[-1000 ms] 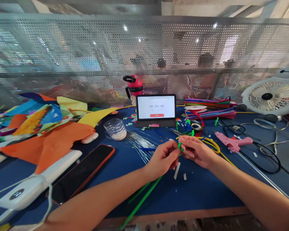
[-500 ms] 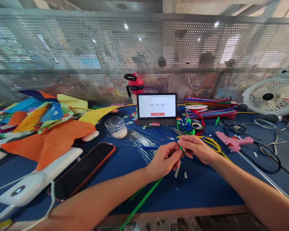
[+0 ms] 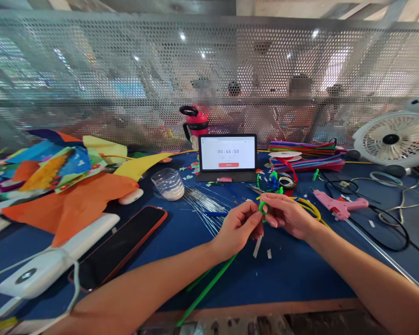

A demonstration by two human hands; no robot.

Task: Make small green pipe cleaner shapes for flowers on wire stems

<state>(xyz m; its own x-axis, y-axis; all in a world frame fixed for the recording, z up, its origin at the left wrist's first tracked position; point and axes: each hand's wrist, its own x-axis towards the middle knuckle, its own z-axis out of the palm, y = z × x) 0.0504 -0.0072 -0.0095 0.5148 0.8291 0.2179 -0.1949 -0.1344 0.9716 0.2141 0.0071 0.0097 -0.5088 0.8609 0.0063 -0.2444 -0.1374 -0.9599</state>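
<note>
A green pipe cleaner (image 3: 209, 291) runs from the table's front edge up under my left hand (image 3: 238, 229). Its upper end is curled into a small loop between my fingertips. The left thumb and fingers pinch the loop's near side; my right hand (image 3: 289, 215) pinches its far side. Both hands are close together above the blue table (image 3: 300, 274). Small white paper strips (image 3: 257, 247) lie just below them. Behind the hands are a blue pen (image 3: 214, 214), a bundle of thin metal wires (image 3: 200, 204) and scissors (image 3: 255, 189), partly hidden.
A phone (image 3: 125, 246), white power bank (image 3: 56, 256) and orange felt (image 3: 70, 200) lie left. A clear plastic cup (image 3: 168, 185) stands before a tablet (image 3: 227, 153). Right are a pink glue gun (image 3: 340, 203) with cables, a fan (image 3: 393, 139) and pipe cleaner bundles (image 3: 305, 164).
The green end between my fingers now shows as an open loop. My right hand has shifted slightly and its fingers have turned around the loop; the trailing strand has moved a little.
</note>
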